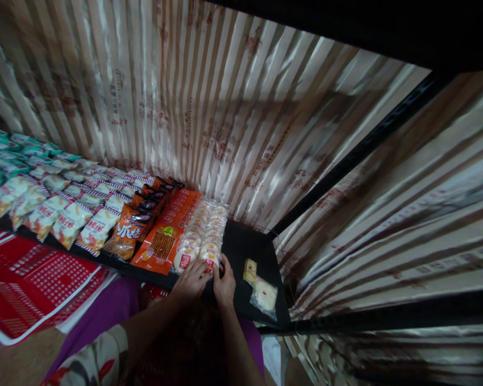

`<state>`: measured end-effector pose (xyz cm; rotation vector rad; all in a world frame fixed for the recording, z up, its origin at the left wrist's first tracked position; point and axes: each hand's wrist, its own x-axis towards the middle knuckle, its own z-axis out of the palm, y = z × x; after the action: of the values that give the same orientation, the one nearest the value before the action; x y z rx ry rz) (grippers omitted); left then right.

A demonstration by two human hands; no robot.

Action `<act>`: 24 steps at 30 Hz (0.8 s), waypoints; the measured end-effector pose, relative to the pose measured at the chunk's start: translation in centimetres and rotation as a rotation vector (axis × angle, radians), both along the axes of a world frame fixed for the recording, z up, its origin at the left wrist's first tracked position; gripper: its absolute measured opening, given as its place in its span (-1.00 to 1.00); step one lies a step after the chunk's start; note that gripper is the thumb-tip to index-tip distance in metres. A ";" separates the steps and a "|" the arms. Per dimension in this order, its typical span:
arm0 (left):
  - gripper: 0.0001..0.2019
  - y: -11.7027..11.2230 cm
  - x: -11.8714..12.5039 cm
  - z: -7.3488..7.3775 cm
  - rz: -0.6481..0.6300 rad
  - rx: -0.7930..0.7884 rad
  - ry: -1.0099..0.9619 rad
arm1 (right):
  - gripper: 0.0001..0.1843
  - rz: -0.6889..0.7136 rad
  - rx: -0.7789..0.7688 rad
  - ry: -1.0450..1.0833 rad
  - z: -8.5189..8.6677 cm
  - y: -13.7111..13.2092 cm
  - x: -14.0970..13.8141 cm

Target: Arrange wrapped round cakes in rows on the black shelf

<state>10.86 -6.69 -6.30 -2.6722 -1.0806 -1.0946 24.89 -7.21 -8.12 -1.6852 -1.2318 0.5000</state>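
Two rows of round, white wrapped crackers (pixel 185 260) lie overlapped on a black shelf (pixel 235 241), in clear packets with red and yellow labels. At the front of these rows, my left hand (pixel 191 281) has its fingers bent and close together against the lower edge of the front packets. My right hand (pixel 224 281) is closed at the front right corner, thumb and fingers on the edge of the right row's front packet. Fingers partly hide that packet. Just left of the rows lies a large orange snack bag (pixel 161 241) showing brown sticks.
Further left are orange-and-black bags (pixel 126 230), several white snack bags (pixel 62 220) and green bags (pixel 8 161). A yellow packet (pixel 250 271) and a clear-wrapped pale item (pixel 264 295) lie right. Black posts (pixel 346 153) and striped curtains (pixel 209 107) border the shelf; a red basket (pixel 36 289) stands below.
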 end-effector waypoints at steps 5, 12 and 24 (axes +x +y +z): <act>-0.71 -0.1 0.0 0.1 0.005 0.017 -0.002 | -0.39 0.001 -0.020 -0.062 0.1 0.0 -0.2; -0.66 -1.1 -0.6 -0.1 0.108 0.054 -0.059 | -0.36 0.000 -0.016 -0.121 0.3 0.0 -0.4; -0.73 -7.9 -2.4 -1.4 -0.102 -0.197 0.061 | -0.46 -0.008 0.166 -0.304 0.8 -0.7 -0.4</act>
<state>8.42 -14.63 -7.69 -2.9221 -1.1066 -0.9601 24.50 -7.93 -7.29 -1.6633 -1.4406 0.1328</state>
